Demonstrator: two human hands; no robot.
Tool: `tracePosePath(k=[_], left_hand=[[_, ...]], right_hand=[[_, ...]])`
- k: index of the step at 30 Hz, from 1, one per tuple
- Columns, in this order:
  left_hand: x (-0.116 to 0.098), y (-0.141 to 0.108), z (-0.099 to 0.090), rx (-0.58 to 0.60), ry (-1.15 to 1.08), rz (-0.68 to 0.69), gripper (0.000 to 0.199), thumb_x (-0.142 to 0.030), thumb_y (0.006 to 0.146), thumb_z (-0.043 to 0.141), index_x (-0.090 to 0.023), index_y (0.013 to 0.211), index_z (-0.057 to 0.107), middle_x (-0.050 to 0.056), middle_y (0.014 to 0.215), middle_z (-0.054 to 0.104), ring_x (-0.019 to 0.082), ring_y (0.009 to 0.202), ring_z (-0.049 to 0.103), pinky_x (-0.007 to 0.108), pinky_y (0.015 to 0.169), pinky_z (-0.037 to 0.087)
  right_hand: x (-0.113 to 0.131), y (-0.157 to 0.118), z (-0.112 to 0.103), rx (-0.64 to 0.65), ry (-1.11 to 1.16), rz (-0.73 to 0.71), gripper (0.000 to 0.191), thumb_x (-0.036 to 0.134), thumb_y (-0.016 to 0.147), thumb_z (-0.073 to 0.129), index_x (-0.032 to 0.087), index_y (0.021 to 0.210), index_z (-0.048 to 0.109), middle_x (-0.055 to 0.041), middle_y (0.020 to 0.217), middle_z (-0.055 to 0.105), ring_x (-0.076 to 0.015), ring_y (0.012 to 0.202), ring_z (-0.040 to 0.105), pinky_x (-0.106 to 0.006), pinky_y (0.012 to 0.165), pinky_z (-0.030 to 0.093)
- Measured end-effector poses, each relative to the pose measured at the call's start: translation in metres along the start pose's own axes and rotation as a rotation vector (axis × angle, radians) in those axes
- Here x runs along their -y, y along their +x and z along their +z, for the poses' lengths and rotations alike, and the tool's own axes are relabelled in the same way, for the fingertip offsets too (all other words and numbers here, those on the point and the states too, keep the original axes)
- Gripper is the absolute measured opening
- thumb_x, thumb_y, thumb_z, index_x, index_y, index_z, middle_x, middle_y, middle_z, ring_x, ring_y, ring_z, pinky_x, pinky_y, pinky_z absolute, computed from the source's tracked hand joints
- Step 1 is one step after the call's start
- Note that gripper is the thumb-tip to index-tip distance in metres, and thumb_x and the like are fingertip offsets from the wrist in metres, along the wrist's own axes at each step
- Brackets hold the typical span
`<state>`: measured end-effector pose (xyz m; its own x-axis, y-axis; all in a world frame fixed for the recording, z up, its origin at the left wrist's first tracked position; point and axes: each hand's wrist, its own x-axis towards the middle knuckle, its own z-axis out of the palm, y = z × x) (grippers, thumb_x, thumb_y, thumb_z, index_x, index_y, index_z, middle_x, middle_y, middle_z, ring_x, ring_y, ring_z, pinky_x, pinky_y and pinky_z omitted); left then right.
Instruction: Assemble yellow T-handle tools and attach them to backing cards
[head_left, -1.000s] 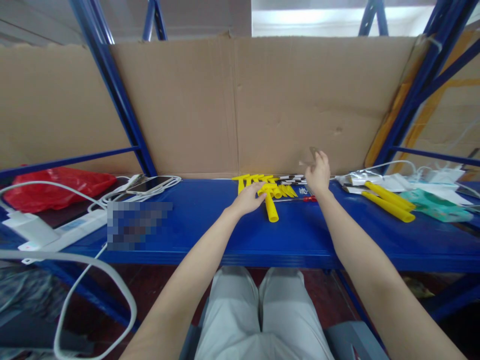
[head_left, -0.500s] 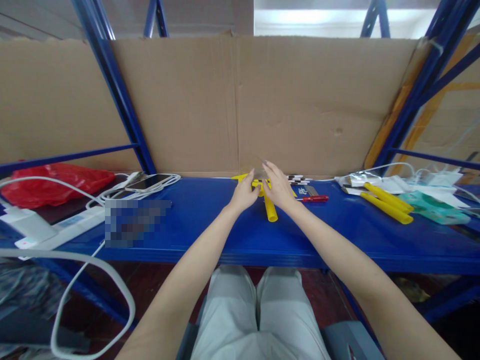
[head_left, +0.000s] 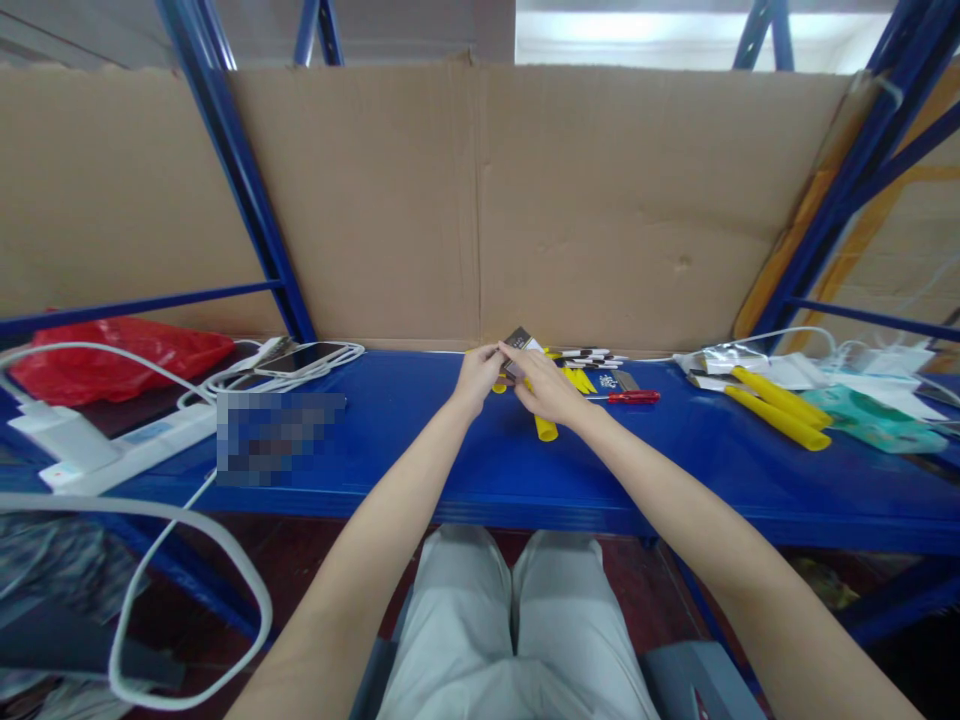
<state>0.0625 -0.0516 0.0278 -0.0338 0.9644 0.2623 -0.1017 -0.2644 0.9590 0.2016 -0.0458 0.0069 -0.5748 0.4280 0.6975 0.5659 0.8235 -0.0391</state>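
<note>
A small dark and white box (head_left: 519,340) is held up between both hands near the back of the blue table. My left hand (head_left: 478,377) has its fingers closed on the box's left side. From the right, my right hand (head_left: 546,381) grips the same box, its fingers reaching across the lower part. Below the hands lies a yellow tube (head_left: 547,428), partly covered by my right hand. More yellow pieces (head_left: 577,380) lie just right of my right hand, beside a red-handled screwdriver (head_left: 634,397).
Black-and-white sticks (head_left: 592,358) lie at the back. Yellow tubes (head_left: 780,415) and a green plastic packet (head_left: 874,418) are at the right. A white power strip (head_left: 142,450), cables and a red bag (head_left: 124,360) occupy the left. Cardboard (head_left: 375,200) stands behind the blue table (head_left: 405,440).
The hands have come closer together, and the dark and white box now shows clearly between them. My right hand has shifted slightly down. The whole view has moved a little.
</note>
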Motion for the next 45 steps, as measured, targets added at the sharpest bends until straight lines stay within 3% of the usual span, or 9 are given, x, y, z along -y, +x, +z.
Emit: tracePosePath(k=[6, 12, 18, 22, 28, 32, 35, 38, 45], left_hand=[[0.001, 0.005, 0.001, -0.039, -0.024, -0.090, 0.013, -0.010, 0.083, 0.054, -0.012, 0.074, 0.064, 0.004, 0.067, 0.066, 0.012, 0.054, 0.064, 0.023, 0.054, 0.053], [-0.005, 0.001, 0.001, -0.059, -0.037, -0.166, 0.018, -0.006, 0.087, 0.044, -0.011, 0.082, 0.061, 0.006, 0.067, 0.068, 0.013, 0.053, 0.066, 0.020, 0.048, 0.051], [-0.001, 0.004, 0.000, -0.061, -0.027, -0.195, 0.017, -0.008, 0.087, 0.046, -0.012, 0.086, 0.062, 0.006, 0.067, 0.068, 0.016, 0.055, 0.067, 0.022, 0.045, 0.051], [0.000, 0.008, 0.000, -0.124, -0.073, -0.201, 0.017, -0.007, 0.084, 0.047, -0.011, 0.090, 0.062, 0.008, 0.072, 0.068, 0.018, 0.058, 0.068, 0.027, 0.048, 0.056], [-0.007, 0.007, 0.000, -0.181, -0.170, -0.259, 0.019, -0.005, 0.087, 0.041, -0.011, 0.093, 0.057, 0.007, 0.074, 0.067, 0.017, 0.063, 0.068, 0.025, 0.049, 0.056], [-0.001, 0.006, 0.000, -0.180, -0.197, -0.208, 0.015, -0.017, 0.091, 0.042, -0.016, 0.105, 0.050, 0.006, 0.083, 0.066, 0.015, 0.060, 0.068, 0.024, 0.051, 0.055], [0.012, 0.006, 0.002, -0.160, -0.048, -0.194, 0.014, -0.020, 0.091, 0.043, -0.018, 0.104, 0.049, 0.005, 0.090, 0.064, 0.011, 0.055, 0.065, 0.022, 0.052, 0.053], [0.030, 0.009, 0.005, -0.037, 0.271, -0.178, 0.006, -0.017, 0.088, 0.047, -0.016, 0.090, 0.053, 0.004, 0.080, 0.064, 0.009, 0.048, 0.058, 0.021, 0.052, 0.049], [0.052, 0.014, 0.007, 0.142, 0.688, 0.003, 0.031, -0.025, 0.091, 0.041, -0.021, 0.062, 0.052, -0.001, 0.053, 0.056, 0.013, 0.046, 0.052, 0.029, 0.065, 0.051]], right_hand=[[-0.007, -0.001, -0.009, -0.014, -0.035, 0.051, 0.054, 0.016, 0.089, 0.036, 0.022, 0.141, 0.044, -0.0096, 0.133, 0.058, -0.0243, 0.123, 0.052, -0.048, 0.102, 0.041], [-0.024, -0.001, -0.016, -0.183, -0.107, 0.368, 0.043, 0.019, 0.087, 0.041, 0.015, 0.127, 0.057, -0.0151, 0.127, 0.061, -0.0280, 0.119, 0.055, -0.047, 0.100, 0.043], [-0.044, 0.002, -0.015, -0.277, 0.222, 0.634, 0.024, 0.019, 0.079, 0.049, 0.016, 0.095, 0.067, -0.0106, 0.102, 0.070, -0.0218, 0.094, 0.064, -0.040, 0.090, 0.049], [-0.042, 0.002, -0.016, -0.331, 0.494, 0.703, 0.012, 0.026, 0.075, 0.057, 0.018, 0.077, 0.065, -0.0030, 0.079, 0.068, -0.0175, 0.078, 0.063, -0.034, 0.077, 0.051], [-0.031, 0.003, -0.017, -0.421, 0.612, 0.651, 0.023, 0.040, 0.067, 0.069, 0.018, 0.062, 0.062, -0.0024, 0.079, 0.063, -0.0147, 0.074, 0.057, -0.028, 0.066, 0.047], [-0.036, 0.005, -0.017, -0.535, 0.733, 0.746, 0.031, 0.048, 0.065, 0.070, 0.019, 0.062, 0.058, 0.0003, 0.067, 0.059, -0.0124, 0.063, 0.051, -0.025, 0.055, 0.043], [-0.043, 0.004, -0.018, -0.648, 0.801, 0.844, 0.031, 0.047, 0.064, 0.071, 0.020, 0.062, 0.055, 0.0024, 0.061, 0.056, -0.0114, 0.059, 0.050, -0.023, 0.051, 0.041], [-0.051, 0.002, -0.020, -0.754, 0.867, 0.901, 0.030, 0.043, 0.065, 0.073, 0.021, 0.062, 0.053, 0.0029, 0.061, 0.057, -0.0114, 0.060, 0.053, -0.023, 0.051, 0.043], [-0.060, 0.002, -0.025, -0.907, 1.034, 0.927, 0.031, 0.033, 0.068, 0.077, 0.020, 0.061, 0.049, 0.0061, 0.055, 0.055, -0.0087, 0.055, 0.057, -0.019, 0.051, 0.048]])
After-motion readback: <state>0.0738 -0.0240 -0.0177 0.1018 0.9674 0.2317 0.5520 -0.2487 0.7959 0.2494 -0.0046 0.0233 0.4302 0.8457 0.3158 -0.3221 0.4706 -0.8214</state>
